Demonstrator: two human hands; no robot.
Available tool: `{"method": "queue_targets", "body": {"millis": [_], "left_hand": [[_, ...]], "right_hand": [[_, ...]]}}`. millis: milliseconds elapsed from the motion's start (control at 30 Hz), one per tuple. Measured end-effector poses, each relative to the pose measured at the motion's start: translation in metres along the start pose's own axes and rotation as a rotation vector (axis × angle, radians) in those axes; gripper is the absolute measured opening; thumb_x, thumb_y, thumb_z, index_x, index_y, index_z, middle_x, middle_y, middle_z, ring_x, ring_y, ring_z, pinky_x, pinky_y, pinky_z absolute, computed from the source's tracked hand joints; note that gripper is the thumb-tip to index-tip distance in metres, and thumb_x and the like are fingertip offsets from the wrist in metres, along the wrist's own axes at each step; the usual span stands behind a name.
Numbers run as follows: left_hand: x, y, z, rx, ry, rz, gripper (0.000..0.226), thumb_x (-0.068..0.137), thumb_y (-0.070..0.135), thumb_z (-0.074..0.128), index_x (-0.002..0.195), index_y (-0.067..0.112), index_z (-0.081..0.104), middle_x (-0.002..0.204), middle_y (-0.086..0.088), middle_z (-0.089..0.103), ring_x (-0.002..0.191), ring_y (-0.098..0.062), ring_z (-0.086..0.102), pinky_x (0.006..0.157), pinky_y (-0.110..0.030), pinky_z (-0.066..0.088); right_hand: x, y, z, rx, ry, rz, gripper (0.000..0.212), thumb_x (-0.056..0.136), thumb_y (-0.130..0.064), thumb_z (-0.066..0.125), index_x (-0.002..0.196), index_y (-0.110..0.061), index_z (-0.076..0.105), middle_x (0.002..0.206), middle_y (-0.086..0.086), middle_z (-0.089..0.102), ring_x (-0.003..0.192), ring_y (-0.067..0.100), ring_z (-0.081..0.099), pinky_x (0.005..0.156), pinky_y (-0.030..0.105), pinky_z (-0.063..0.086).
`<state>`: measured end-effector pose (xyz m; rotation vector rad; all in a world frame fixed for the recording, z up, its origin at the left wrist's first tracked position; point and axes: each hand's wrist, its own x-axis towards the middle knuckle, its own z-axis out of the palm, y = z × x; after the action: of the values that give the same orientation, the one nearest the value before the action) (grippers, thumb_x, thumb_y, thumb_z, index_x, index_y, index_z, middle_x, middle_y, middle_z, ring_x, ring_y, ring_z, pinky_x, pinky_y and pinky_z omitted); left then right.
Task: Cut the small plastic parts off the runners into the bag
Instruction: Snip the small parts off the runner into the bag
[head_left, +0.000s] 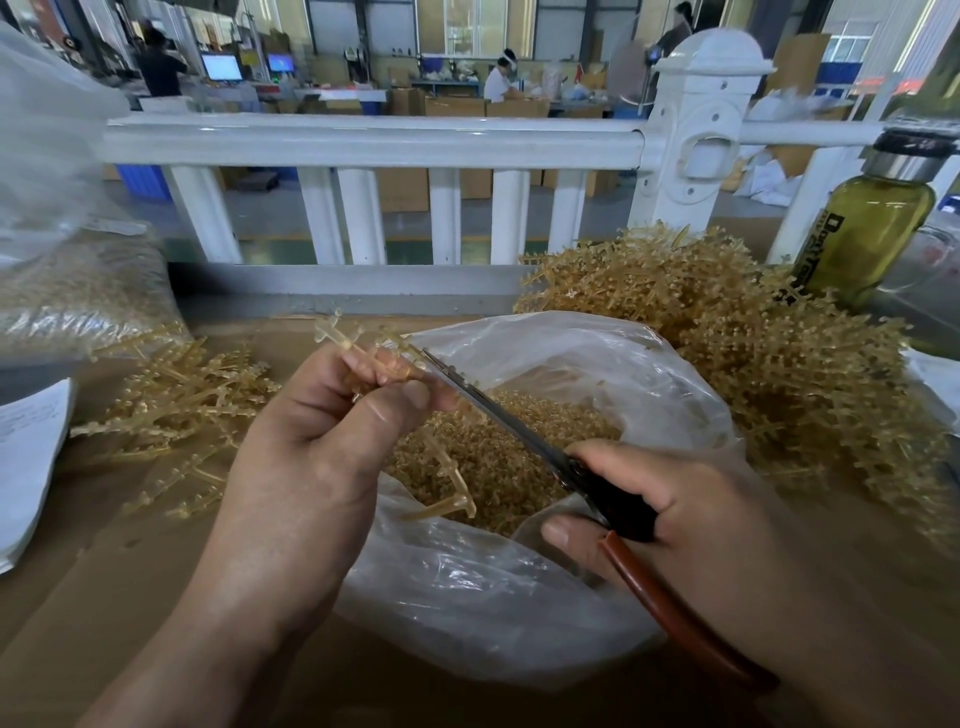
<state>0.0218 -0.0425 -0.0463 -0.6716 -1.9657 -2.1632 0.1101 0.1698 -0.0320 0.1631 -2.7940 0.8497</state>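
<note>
Cardboard bench (156, 597): left hand (311, 441) pinches the runner (335, 335) at 10 o'clock of the bag (493, 597); right hand (675, 514) grips scissors (498, 415), blades nearly together. Runner likely light, stiff, brittle: hold by stem, clear of parts.

A white railing (363, 139) runs across the upper half of the frame, with round balusters under it and a capped white post (698, 130) at upper right. Behind it lies a factory hall with a grey floor (270, 208), a green strip edged in yellow near the railing's foot, stacked cardboard boxes (454, 106) and a blue bin (143, 179) at left. At upper left, lit monitors (222, 66) glow beside a standing person in dark clothes (158, 70). At upper centre, a seated person in white (497, 83) works at a bench. Pale windows (478, 23) line the far wall. A brown tabletop (130, 597) fills the lower frame.
</note>
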Motion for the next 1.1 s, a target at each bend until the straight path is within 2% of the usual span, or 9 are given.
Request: {"method": "queue_targets", "body": {"millis": [100, 200, 400, 533, 700, 933, 1100], "left_hand": [[0.0005, -0.0012, -0.0010, 0.003, -0.026, 0.006, 0.011, 0.081, 0.033, 0.067, 0.086, 0.027, 0.075, 0.097, -0.005, 0.077, 0.102, -0.023, 0.072, 0.097, -0.046, 0.046], [0.0011, -0.0013, -0.0008, -0.001, -0.020, 0.001, 0.011, 0.080, 0.034, 0.067, 0.084, 0.026, 0.074, 0.096, -0.005, 0.077, 0.101, -0.023, 0.072, 0.097, -0.045, 0.047], [0.0006, 0.0003, 0.0003, -0.027, -0.009, -0.016, 0.010, 0.076, 0.035, 0.069, 0.079, 0.027, 0.075, 0.093, -0.006, 0.077, 0.099, -0.024, 0.072, 0.097, -0.043, 0.047], [0.0016, 0.0015, 0.0003, -0.059, -0.003, -0.027, 0.011, 0.073, 0.034, 0.070, 0.078, 0.026, 0.075, 0.090, -0.007, 0.077, 0.096, -0.024, 0.072, 0.097, -0.043, 0.047], [0.0021, 0.0009, 0.0001, -0.080, 0.004, -0.041, 0.008, 0.071, 0.034, 0.071, 0.074, 0.027, 0.074, 0.087, -0.005, 0.077, 0.092, -0.022, 0.073, 0.096, -0.043, 0.047], [0.0028, 0.0001, 0.0006, -0.122, 0.015, -0.063, 0.007, 0.070, 0.031, 0.072, 0.072, 0.025, 0.072, 0.085, -0.007, 0.077, 0.090, -0.021, 0.073, 0.094, -0.040, 0.046], [0.0045, -0.0011, -0.0006, -0.125, 0.007, -0.064, 0.010, 0.071, 0.031, 0.072, 0.074, 0.022, 0.072, 0.083, -0.006, 0.076, 0.087, -0.020, 0.073, 0.090, -0.041, 0.046]], "right_hand": [[0.0009, -0.0004, 0.0000, -0.022, 0.005, -0.015, 0.042, 0.076, -0.069, 0.052, 0.096, -0.033, 0.062, 0.081, -0.016, 0.061, 0.070, 0.001, 0.060, 0.061, 0.014, 0.046], [0.0014, -0.0003, -0.0003, -0.032, 0.003, -0.009, 0.041, 0.076, -0.068, 0.054, 0.095, -0.032, 0.062, 0.082, -0.020, 0.060, 0.070, 0.000, 0.059, 0.059, 0.009, 0.043], [0.0014, 0.0003, -0.0006, -0.050, 0.010, -0.026, 0.047, 0.075, -0.070, 0.051, 0.098, -0.031, 0.062, 0.085, -0.020, 0.061, 0.075, -0.001, 0.060, 0.063, 0.013, 0.045], [0.0015, -0.0016, -0.0013, -0.082, 0.022, -0.052, 0.050, 0.076, -0.070, 0.048, 0.094, -0.025, 0.062, 0.084, -0.018, 0.059, 0.073, 0.001, 0.058, 0.058, 0.010, 0.042], [0.0033, -0.0011, 0.0000, -0.095, 0.032, -0.060, 0.045, 0.077, -0.069, 0.047, 0.089, -0.028, 0.062, 0.075, -0.017, 0.057, 0.067, 0.002, 0.057, 0.054, 0.012, 0.040], [0.0030, -0.0023, 0.0006, -0.066, 0.020, -0.056, 0.040, 0.078, -0.065, 0.054, 0.092, -0.029, 0.062, 0.084, -0.020, 0.059, 0.072, 0.001, 0.059, 0.059, 0.010, 0.041], [0.0026, -0.0039, 0.0000, -0.071, 0.017, -0.050, 0.029, 0.079, -0.063, 0.058, 0.081, -0.034, 0.054, 0.073, -0.021, 0.057, 0.065, 0.000, 0.057, 0.055, 0.010, 0.039]]}}
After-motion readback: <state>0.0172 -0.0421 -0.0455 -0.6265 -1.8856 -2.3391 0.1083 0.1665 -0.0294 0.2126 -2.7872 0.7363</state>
